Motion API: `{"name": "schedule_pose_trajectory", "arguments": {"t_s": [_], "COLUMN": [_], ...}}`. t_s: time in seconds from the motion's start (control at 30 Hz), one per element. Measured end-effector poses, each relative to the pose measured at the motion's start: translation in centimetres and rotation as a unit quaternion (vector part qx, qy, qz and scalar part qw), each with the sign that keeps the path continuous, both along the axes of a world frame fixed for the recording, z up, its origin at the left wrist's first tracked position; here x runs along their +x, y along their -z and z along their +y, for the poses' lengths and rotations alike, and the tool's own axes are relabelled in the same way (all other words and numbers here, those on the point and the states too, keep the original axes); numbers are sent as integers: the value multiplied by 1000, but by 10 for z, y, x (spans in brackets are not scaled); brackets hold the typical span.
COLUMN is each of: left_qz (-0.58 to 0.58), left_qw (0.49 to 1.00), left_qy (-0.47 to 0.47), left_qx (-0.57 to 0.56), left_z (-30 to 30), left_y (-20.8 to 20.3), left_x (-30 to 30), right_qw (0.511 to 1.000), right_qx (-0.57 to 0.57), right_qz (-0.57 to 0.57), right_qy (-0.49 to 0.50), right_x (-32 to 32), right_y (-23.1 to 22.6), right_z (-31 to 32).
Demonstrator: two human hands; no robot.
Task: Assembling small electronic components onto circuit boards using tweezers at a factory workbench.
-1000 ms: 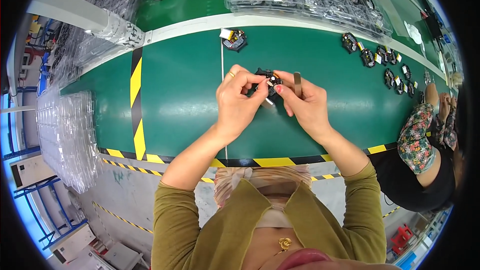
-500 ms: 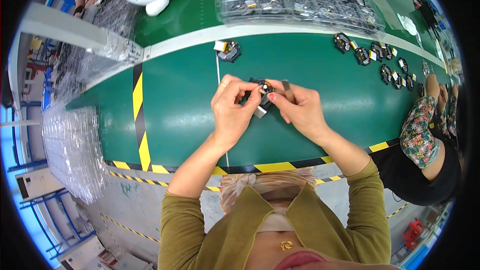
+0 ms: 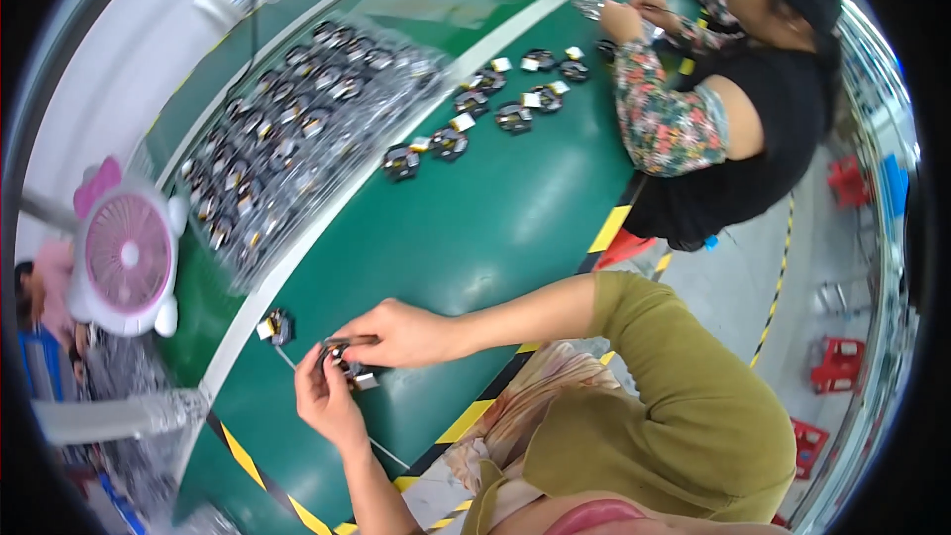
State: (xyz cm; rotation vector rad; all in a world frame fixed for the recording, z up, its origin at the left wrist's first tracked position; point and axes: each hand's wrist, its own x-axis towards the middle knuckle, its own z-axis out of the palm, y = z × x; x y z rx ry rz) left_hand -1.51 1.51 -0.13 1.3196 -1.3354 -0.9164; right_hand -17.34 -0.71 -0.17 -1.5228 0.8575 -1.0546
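Note:
Both my hands meet over a round black electronic assembly (image 3: 351, 369), close above the green table. A pale, silvery tab (image 3: 367, 381) sticks out from its near side. My left hand (image 3: 329, 404) is closed on the assembly's left edge, thumb and fingertips pinching it. From the right my right hand (image 3: 408, 335) reaches in, closed on a thin flat metal tool (image 3: 361, 340) that looks like tweezers; its tip is hidden by the fingers. Just beyond my hands, a similar black assembly (image 3: 283, 326) with a white tab lies on the table.
Several like assemblies (image 3: 448, 144) lie in rows along the green table (image 3: 475, 238). Behind a white rail (image 3: 287, 263) stand a clear tray (image 3: 287, 129) full of assemblies and a pink-and-white fan (image 3: 129, 248). A co-worker in floral sleeves (image 3: 659, 119) works at the right.
The view has swung to the right, bringing the co-worker and the assembly rows further in. My hands keep their hold on the assembly and the metal tool.

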Motion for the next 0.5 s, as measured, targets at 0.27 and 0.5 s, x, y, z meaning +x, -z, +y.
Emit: {"name": "schedule_pose_trajectory", "arguments": {"t_s": [0.27, 0.5], "left_qz": [246, 287], "left_qw": [964, 945], "left_qy": [23, 49], "left_qx": [101, 146], "left_z": [-12, -8], "left_y": [4, -5], "left_x": [0, -5], "right_qw": [995, 995], "right_qx": [-37, -8], "right_qz": [91, 104], "right_qy": [35, 7], "right_x": [-12, -8], "right_y": [-16, -9], "right_z": [2, 1]}}
